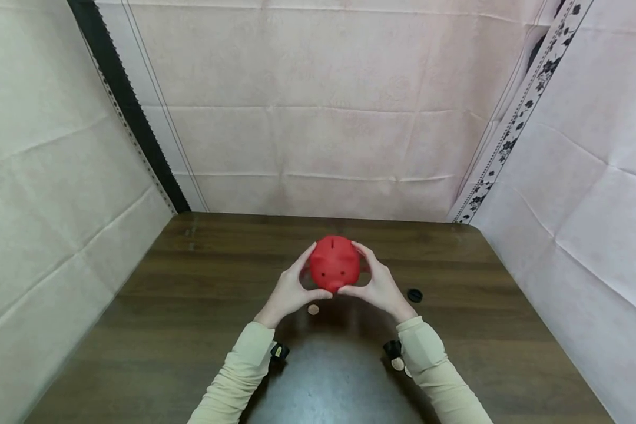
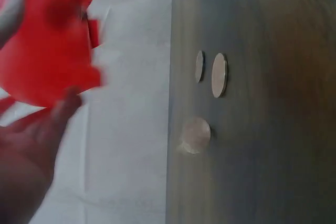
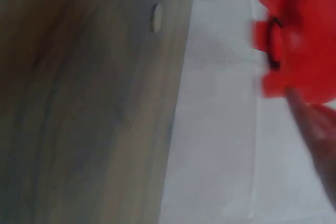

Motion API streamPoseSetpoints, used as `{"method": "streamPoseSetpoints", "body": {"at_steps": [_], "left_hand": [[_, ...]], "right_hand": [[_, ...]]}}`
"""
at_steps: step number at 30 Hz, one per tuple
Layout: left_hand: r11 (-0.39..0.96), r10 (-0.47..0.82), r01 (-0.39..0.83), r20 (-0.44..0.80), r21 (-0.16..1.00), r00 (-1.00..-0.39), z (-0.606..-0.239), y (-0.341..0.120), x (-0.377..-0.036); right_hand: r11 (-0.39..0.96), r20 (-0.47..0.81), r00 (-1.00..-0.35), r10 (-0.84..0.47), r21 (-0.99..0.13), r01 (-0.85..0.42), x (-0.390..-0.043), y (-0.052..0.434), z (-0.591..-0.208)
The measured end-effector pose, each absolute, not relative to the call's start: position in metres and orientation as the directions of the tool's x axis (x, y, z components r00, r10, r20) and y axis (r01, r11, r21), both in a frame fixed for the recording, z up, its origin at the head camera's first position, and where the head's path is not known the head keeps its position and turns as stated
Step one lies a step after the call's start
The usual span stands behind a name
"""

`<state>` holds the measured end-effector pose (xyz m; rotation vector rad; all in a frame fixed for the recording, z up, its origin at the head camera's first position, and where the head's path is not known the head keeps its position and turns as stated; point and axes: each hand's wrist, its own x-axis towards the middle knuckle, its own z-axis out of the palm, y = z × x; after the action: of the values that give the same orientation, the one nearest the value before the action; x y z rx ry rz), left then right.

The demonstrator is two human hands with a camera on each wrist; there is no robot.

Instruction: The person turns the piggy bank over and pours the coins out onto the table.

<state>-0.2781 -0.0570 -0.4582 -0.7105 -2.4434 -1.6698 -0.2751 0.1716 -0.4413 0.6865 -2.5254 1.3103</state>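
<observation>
A red piggy bank (image 1: 335, 263) is held above the dark wooden table (image 1: 191, 306), between both hands. My left hand (image 1: 291, 288) grips its left side and my right hand (image 1: 377, 284) grips its right side, thumbs underneath. In the left wrist view the red piggy bank (image 2: 47, 45) is blurred at the upper left, with my fingers (image 2: 47, 124) curled below it. The right wrist view has the piggy bank (image 3: 299, 40) blurred at the upper right.
A coin (image 1: 312, 309) lies on the table under the hands, and more coins (image 1: 398, 364) lie by my right sleeve. A small black cap (image 1: 414, 295) sits to the right. Three coins (image 2: 210, 77) appear in the left wrist view. Pale cloth walls enclose the table.
</observation>
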Motion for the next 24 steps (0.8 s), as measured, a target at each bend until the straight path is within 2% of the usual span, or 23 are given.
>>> {"method": "streamPoseSetpoints", "body": {"at_steps": [3,6,10,14,17,19,22,24], "left_hand": [[0.389,0.254,0.307,0.219,0.868,-0.942,-0.46,-0.055,-0.277],[0.482,0.224,0.237,0.143,0.844,-0.964,-0.461,-0.052,-0.275],[0.543,0.209,0.212,0.114,0.813,-0.971,-0.462,-0.049,-0.274],[0.542,0.19,0.211,0.126,0.813,-0.974,-0.46,-0.05,-0.274],[0.473,0.201,0.265,0.19,0.84,-0.961,-0.455,-0.051,-0.274],[0.408,0.234,0.353,0.277,0.842,-0.932,-0.451,-0.051,-0.274],[0.322,0.302,0.524,0.439,0.788,-0.846,-0.444,-0.052,-0.277],[0.285,0.336,0.625,0.535,0.727,-0.775,-0.442,-0.051,-0.279]], "right_hand": [[0.61,0.238,-0.942,-0.237,-0.719,-0.335,-0.275,0.169,-0.439],[0.726,0.131,-0.969,-0.21,-0.643,-0.244,-0.274,0.166,-0.437],[0.779,0.084,-0.976,-0.199,-0.591,-0.21,-0.274,0.164,-0.438],[0.735,0.074,-0.972,-0.224,-0.642,-0.219,-0.275,0.168,-0.439],[0.628,0.108,-0.955,-0.275,-0.732,-0.264,-0.277,0.173,-0.442],[0.526,0.178,-0.933,-0.314,-0.785,-0.327,-0.279,0.176,-0.443],[0.382,0.346,-0.863,-0.368,-0.791,-0.479,-0.281,0.178,-0.442],[0.333,0.461,-0.799,-0.386,-0.738,-0.587,-0.282,0.177,-0.441]]}}
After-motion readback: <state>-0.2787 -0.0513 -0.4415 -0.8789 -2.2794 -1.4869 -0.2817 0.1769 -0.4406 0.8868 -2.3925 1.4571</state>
